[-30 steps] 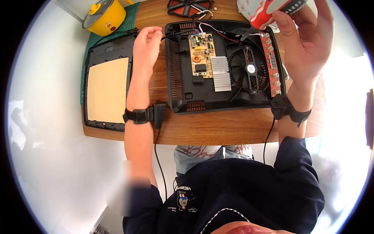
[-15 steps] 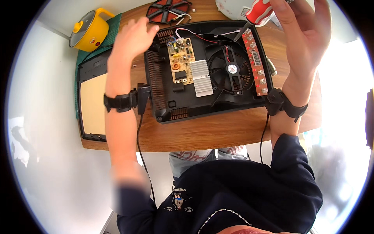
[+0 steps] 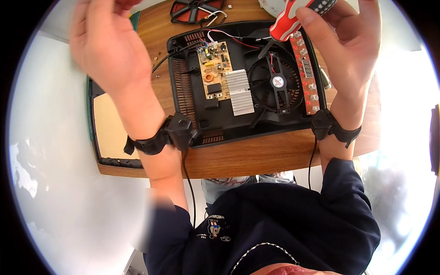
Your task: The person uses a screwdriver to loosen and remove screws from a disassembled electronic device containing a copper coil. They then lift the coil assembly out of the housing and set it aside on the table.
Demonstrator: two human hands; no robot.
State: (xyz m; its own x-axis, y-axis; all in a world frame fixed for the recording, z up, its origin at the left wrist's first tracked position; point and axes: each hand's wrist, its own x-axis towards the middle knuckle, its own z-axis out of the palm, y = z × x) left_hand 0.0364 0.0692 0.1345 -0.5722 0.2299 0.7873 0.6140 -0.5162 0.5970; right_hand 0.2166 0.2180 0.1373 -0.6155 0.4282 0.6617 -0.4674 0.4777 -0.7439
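- Wooden table (image 3: 256, 158) spans mid-frame, carrying an opened black appliance base (image 3: 238, 123) whose circuit board (image 3: 214, 69) and fan (image 3: 277, 82) face up for access.
- Left hand (image 3: 105, 46), upper left, is raised with its fingers spread and holds nothing.
- Right hand (image 3: 348, 46), upper right, has its fingers closed round a red-and-white screwdriver (image 3: 293, 20), long axis slanting, tip pointing down-left toward the fan.

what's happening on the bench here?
A person has an opened black appliance base on a wooden table, with its circuit board, heatsink and fan exposed. The right hand holds a red-and-white screwdriver above the fan. The left hand is raised, empty.
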